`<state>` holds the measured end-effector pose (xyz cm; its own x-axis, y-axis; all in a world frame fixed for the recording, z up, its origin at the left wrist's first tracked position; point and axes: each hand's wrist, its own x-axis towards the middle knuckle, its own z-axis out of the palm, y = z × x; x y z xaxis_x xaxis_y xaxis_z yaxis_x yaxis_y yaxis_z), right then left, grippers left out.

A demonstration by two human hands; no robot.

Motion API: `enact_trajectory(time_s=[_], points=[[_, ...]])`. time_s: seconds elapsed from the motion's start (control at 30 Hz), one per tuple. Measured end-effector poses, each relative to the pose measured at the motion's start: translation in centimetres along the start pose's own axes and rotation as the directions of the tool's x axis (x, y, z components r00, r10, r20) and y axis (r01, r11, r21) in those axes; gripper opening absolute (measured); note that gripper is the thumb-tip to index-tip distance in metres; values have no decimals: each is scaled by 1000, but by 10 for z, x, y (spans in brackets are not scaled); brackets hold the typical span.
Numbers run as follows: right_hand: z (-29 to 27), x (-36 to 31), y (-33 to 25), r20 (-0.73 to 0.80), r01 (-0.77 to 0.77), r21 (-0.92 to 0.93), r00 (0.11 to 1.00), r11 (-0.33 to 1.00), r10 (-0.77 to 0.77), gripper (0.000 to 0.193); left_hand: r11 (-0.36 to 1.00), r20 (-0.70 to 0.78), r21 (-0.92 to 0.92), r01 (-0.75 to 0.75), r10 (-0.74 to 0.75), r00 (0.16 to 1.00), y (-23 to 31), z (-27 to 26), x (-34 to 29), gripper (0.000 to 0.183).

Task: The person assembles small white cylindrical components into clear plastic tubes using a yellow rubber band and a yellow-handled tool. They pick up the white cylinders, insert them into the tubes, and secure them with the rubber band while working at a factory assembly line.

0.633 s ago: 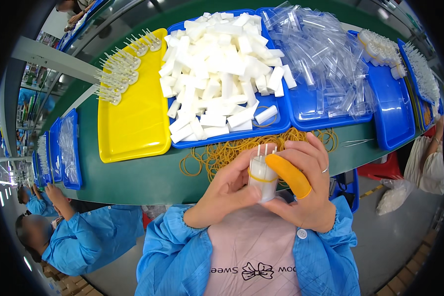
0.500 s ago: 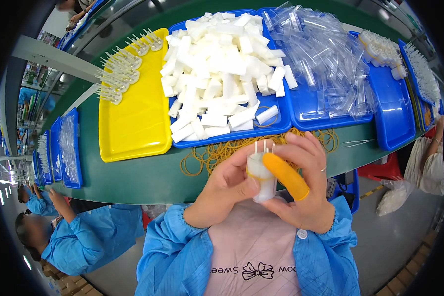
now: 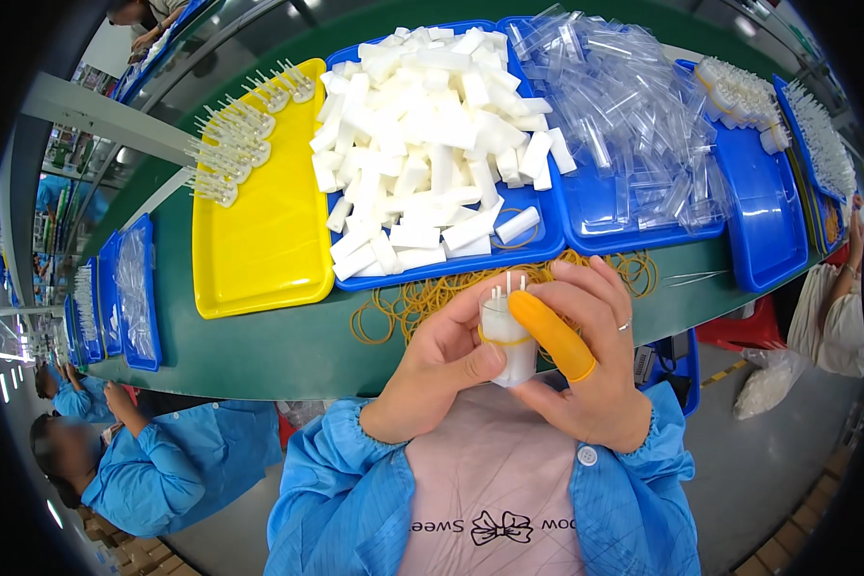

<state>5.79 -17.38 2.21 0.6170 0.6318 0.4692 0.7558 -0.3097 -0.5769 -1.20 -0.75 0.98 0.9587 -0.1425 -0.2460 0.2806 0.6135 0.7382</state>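
Between my hands, in front of my chest, is a small white cylinder (image 3: 516,364) in a clear sleeve. Several thin white prongs stick up from its top, and a yellow rubber band circles its middle. My left hand (image 3: 430,353) grips it from the left, the thumb pressed on its side. On the other side, my right hand (image 3: 605,370) closes on it with the thumb low and the index finger near the prongs. That index finger wears an orange finger cot (image 3: 553,336). Just beyond my hands lies a loose pile of yellow rubber bands (image 3: 408,307).
A blue tray (image 3: 538,216) heaped with white foam blocks stands ahead. To its left, a yellow tray (image 3: 259,259) holds pronged white pieces. Rightward, another blue tray (image 3: 595,230) carries clear plastic sleeves. A co-worker in blue (image 3: 173,461) sits at left.
The pronged cylinder has tilted slightly in my hands, and its prongs now show more spread. My grip stays much the same. The co-worker's hand at left has shifted a little.
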Motion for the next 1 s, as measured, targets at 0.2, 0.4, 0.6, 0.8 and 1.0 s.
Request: enact_trajectory(time_s=[0.2, 0.4, 0.6, 0.8, 1.0], points=[[-4, 4, 0, 38, -94, 66, 995, 993, 92, 62, 967, 108, -199, 159, -140, 984, 5, -6, 5, 66], [0, -4, 1, 10, -30, 16, 999, 999, 30, 58, 998, 95, -51, 29, -24, 995, -4, -2, 1, 66], [3, -1, 1, 16, 38, -50, 999, 998, -37, 57, 1000, 13, -7, -4, 4, 1000, -4, -2, 1, 71], [-11, -4, 4, 93, -94, 429, 994, 898, 59, 69, 971, 64, -231, 67, -53, 997, 0, -10, -1, 75], [-21, 0, 13, 343, -158, 465, 939, 871, -12, 81, 958, 356, -165, 236, -165, 920, 2, -18, -10, 69]])
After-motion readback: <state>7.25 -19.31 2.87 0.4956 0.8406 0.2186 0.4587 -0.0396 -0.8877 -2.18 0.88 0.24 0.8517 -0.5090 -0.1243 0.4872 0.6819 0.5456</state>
